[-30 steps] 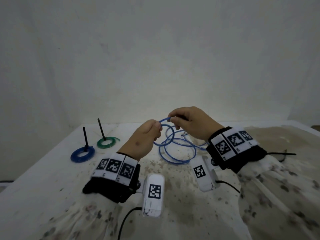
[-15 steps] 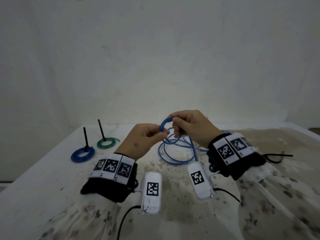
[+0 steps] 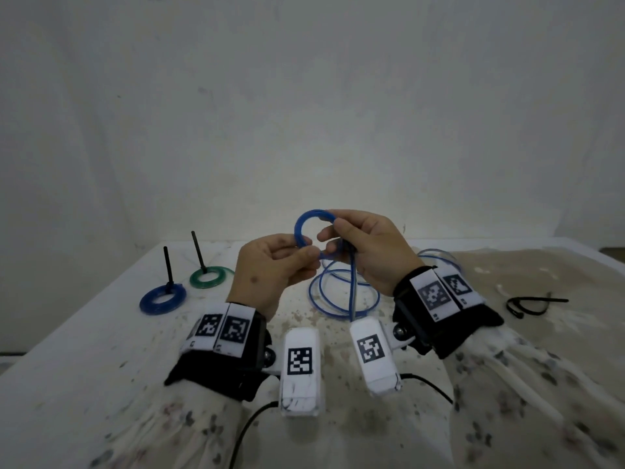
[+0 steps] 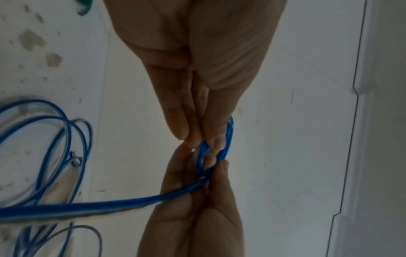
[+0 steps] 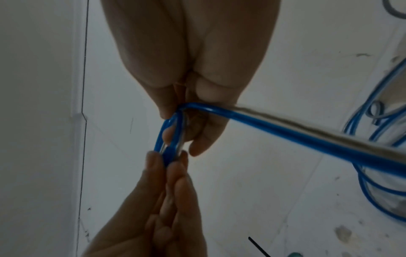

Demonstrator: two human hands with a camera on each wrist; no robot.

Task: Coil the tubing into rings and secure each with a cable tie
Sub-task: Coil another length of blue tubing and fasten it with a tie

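A small ring of blue tubing (image 3: pixel 306 228) hangs in the air above the table between both hands. My left hand (image 3: pixel 270 265) pinches its lower left side with thumb and fingers. My right hand (image 3: pixel 368 245) pinches its right side, and the free tubing (image 3: pixel 351 292) trails down from there to loose loops (image 3: pixel 341 299) on the table. In the left wrist view the ring (image 4: pixel 219 147) is edge-on between the fingertips of both hands, and the right wrist view shows the ring (image 5: pixel 169 139) the same way, with the tail (image 5: pixel 307 139) running off right.
A tied blue ring (image 3: pixel 163 299) and a tied green ring (image 3: pixel 207 277) lie at the back left of the white stained table (image 3: pixel 84 350), each with a black tie tail upright. Loose black cable ties (image 3: pixel 531 304) lie at the right.
Both hands have risen and the ring they hold has grown thicker and tighter. The loose loops on the table have shrunk as tubing was drawn in.
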